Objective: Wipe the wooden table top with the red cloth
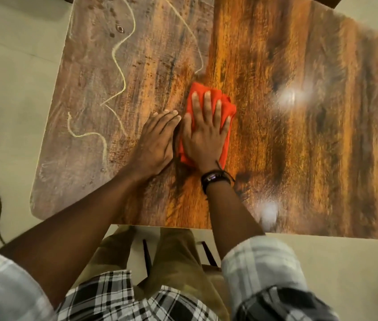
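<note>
Two hands lie flat mid-table: the right hand (205, 137), fingers spread, presses the folded, bright red cloth (227, 107); the left hand (155, 144), fingers together, touches it at nine o'clock. The wooden table top (299, 135) looks dull and chalk-marked toward ten o'clock, glossy toward three.

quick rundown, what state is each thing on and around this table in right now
red cloth: bunched, flat under the right hand
right hand: open, palm down, fingers spread on the cloth
left hand: open, flat on the bare wood beside the cloth
wooden table top: left part dull with pale chalky squiggles, right part glossy
wristband: on the right wrist
</note>
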{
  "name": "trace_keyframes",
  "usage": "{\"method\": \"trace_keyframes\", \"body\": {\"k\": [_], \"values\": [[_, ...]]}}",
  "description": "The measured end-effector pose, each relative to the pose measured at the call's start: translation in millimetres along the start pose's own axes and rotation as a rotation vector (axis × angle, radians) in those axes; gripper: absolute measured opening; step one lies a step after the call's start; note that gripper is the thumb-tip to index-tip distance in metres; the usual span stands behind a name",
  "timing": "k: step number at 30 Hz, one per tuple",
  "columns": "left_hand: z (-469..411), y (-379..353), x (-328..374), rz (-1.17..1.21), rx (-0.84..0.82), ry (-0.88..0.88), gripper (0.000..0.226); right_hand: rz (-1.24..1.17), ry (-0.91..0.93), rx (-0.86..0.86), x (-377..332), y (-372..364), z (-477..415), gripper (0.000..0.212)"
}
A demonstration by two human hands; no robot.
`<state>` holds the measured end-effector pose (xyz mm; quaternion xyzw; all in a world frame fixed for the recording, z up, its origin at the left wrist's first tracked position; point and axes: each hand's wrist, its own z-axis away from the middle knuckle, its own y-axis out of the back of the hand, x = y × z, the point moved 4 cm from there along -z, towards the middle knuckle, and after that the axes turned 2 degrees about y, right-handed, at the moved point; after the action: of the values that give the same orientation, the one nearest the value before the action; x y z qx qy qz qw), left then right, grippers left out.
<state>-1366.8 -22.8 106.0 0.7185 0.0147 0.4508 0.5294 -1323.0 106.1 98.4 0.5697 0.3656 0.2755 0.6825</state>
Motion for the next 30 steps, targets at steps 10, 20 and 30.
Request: {"method": "trace_keyframes", "body": {"k": [10, 20, 30], "values": [[-10.1, 15.7, 3.2, -0.015, 0.001, 0.015, 0.043, -0.042, 0.050, 0.046, -3.9, -7.8, 70.7, 0.057], [-149.2, 41.7, -40.4, -0.245, 0.040, 0.003, 0.045, -0.070, 0.079, 0.005, 5.4, -6.7, 71.2, 0.060], [-162.1, 27.6, -40.1, -0.337, -0.020, 0.088, 0.058, -0.026, 0.056, -0.007, -1.8, 13.2, -184.6, 0.059]]}}
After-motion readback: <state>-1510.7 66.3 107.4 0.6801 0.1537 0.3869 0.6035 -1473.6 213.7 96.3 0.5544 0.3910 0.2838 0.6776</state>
